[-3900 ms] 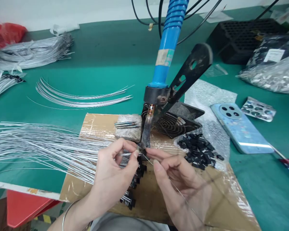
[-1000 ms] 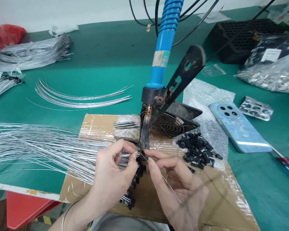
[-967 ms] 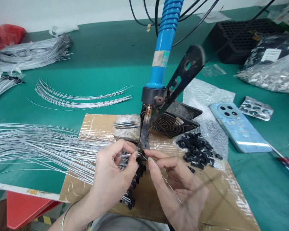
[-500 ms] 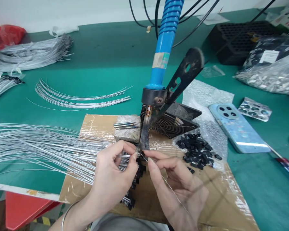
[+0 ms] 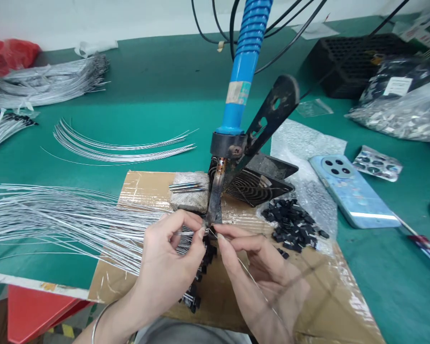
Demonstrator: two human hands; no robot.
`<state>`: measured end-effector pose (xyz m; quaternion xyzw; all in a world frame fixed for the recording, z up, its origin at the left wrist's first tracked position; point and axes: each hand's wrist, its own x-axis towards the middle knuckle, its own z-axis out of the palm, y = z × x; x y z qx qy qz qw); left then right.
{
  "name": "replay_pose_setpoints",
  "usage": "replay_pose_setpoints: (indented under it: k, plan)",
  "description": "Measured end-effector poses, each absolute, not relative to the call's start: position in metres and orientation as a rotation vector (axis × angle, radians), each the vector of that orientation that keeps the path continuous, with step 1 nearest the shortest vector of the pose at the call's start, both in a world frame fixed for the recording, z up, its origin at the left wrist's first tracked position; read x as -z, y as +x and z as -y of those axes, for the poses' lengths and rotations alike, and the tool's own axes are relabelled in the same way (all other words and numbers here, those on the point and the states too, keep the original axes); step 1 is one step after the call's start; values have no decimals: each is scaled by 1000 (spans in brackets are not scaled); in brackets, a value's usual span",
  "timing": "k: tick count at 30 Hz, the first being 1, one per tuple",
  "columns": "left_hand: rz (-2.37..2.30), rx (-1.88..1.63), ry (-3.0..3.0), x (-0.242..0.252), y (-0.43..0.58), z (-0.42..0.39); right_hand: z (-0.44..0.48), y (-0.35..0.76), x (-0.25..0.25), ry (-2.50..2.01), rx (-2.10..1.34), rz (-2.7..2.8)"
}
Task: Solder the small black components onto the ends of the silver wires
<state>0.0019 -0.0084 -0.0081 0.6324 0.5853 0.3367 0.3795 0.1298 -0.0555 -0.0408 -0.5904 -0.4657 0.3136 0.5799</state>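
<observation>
My left hand (image 5: 166,265) pinches a thin silver wire (image 5: 181,232) between thumb and forefinger and holds its end at the tip of the blue-handled soldering iron (image 5: 232,124). My right hand (image 5: 261,277) pinches a thin strand of solder wire (image 5: 251,282), which trails back across my palm, and holds it against the same tip. The iron stands tilted in a black metal stand (image 5: 268,117) on a taped cardboard sheet (image 5: 329,296). Small black parts (image 5: 200,267) lie under my hands.
A fan of silver wires (image 5: 57,220) spreads to the left, with more bundles (image 5: 46,83) behind. A pile of black components (image 5: 294,224) on bubble wrap, a blue phone (image 5: 354,191), plastic bags (image 5: 397,110) and a black tray (image 5: 347,57) lie to the right.
Almost nothing has changed. Both hands stay pinched at the iron's tip; the right fingers have crept slightly closer to it, and the view has shifted a little.
</observation>
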Motion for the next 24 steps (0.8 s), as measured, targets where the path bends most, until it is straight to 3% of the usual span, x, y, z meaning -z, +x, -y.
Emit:
replay_pose_setpoints:
  k: [18, 24]
  plan:
    - [-1487, -781, 1574, 8, -1, 8, 58, 136, 45, -1418, -732, 1099]
    - [-1539, -752, 1737, 18, -18, 11, 63, 177, 49, -1645, -584, 800]
